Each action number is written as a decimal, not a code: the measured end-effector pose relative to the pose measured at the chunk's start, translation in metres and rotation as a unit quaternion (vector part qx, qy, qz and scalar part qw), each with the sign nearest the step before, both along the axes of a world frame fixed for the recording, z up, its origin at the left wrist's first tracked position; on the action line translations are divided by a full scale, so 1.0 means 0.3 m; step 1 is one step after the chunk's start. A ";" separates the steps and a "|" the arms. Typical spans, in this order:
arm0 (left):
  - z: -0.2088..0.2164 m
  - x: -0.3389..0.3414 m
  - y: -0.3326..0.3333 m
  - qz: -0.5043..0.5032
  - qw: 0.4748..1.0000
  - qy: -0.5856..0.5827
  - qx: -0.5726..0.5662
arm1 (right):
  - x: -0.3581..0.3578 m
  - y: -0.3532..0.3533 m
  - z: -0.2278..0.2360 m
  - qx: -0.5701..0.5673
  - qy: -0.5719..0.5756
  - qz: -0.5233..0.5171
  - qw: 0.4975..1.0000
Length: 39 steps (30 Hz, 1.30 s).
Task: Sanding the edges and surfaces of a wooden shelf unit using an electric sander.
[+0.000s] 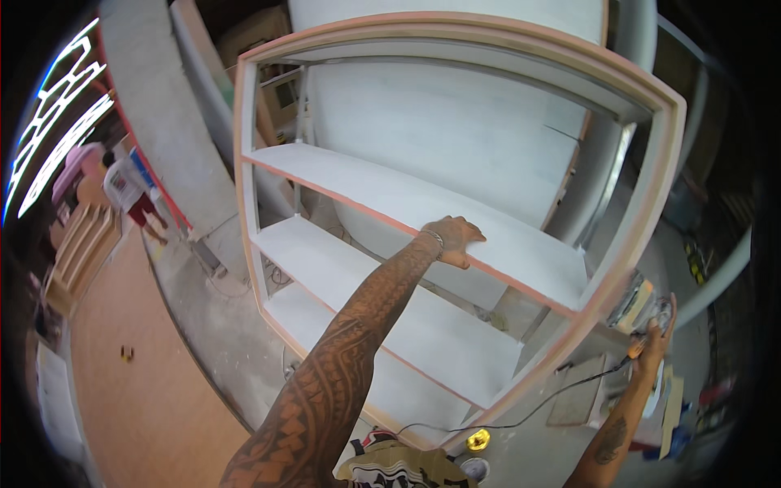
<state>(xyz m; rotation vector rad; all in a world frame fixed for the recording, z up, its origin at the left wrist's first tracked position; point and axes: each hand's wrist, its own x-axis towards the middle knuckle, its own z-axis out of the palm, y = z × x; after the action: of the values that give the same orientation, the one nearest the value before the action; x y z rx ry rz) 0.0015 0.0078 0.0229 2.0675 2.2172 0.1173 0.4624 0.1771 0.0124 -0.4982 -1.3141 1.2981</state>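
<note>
Set in a workshop with a grey concrete floor point(199, 325), a concrete column point(154, 114) at upper left and a broad tan board point(154, 382) at lower left. Occupied at centre by an open shelving unit point(325, 264) with white shelves and orange-brown edges. Touched along the front edge of its upper shelf point(366, 185) by the left hand point(455, 237), with fingers spread. Flanked at right by the right hand point(653, 342), wrapped round a blurred corded power tool point(640, 305), just beside the frame; cannot tell whether in contact. Crossed at lower right by a dark cord point(600, 376). Attended farther back by a co-worker point(126, 187) in a white shirt point(124, 180) with print too small to read. Bordered below by boldly printed clothing point(407, 468), partly cut off.
</note>
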 end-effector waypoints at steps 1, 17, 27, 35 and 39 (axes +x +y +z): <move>0.006 0.015 0.007 0.010 0.999 -0.021 -0.032 | -0.010 0.042 0.055 0.002 0.002 0.032 0.999; -0.054 -0.015 -0.114 -0.010 0.997 0.073 0.023 | -0.187 0.338 0.805 0.084 0.029 0.117 0.989; -0.080 -0.064 -0.124 0.020 0.998 0.057 -0.002 | -0.262 0.351 0.881 0.081 0.015 0.124 0.989; -0.094 -0.057 -0.087 -0.006 0.998 0.061 0.009 | -0.269 0.405 0.928 0.048 0.021 0.099 0.994; -0.089 -0.076 -0.101 -0.035 0.998 0.056 0.018 | -0.260 0.378 0.818 0.045 0.026 0.112 0.992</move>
<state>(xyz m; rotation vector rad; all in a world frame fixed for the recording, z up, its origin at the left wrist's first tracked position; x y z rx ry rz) -0.0214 -0.0226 -0.0039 2.2216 2.2161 0.0380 0.3844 0.2904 0.2578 -0.2573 -1.4088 1.4190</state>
